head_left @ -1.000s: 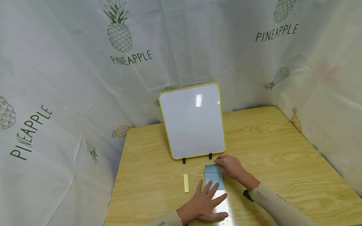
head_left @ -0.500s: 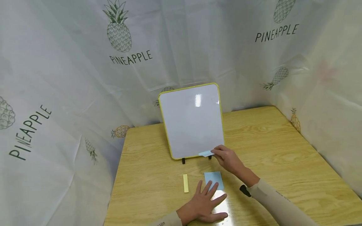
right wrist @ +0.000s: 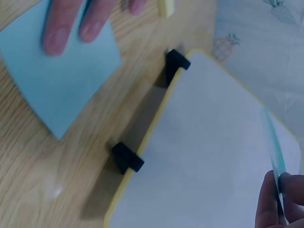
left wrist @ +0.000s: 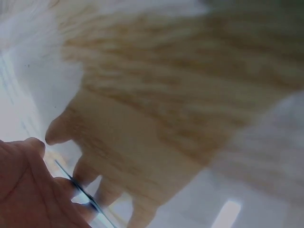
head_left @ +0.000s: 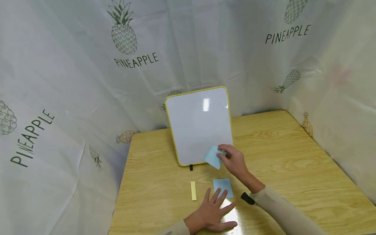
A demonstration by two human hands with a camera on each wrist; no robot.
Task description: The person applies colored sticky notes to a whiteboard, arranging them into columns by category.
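Note:
Between thumb and fingers my right hand (head_left: pixel 235 161) pinches a light blue sticky note (head_left: pixel 212 157), held up in front of the whiteboard's (head_left: pixel 199 127) lower right corner. In the right wrist view that sticky note (right wrist: pixel 274 140) appears nearly edge-on. My left hand (head_left: pixel 212 210) lies spread on the table, two fingertips resting on a blue sticky note pad (head_left: pixel 222 184). The right wrist view shows those fingertips pressing the pad (right wrist: pixel 61 90). The left wrist view catches the left palm (left wrist: pixel 28 190) and its reflection in the tabletop.
A narrow yellow strip pad (head_left: pixel 193 190) lies left of the blue pad. The yellow-framed whiteboard stands on black feet (right wrist: pixel 127 157) at the back of the wooden table (head_left: pixel 293 163). A white pineapple-print curtain (head_left: pixel 205 42) surrounds the table.
My right hand has peeled the top blue note off the pad and lifted it up toward the whiteboard, turning its face into view. The left hand has stayed on the pad.

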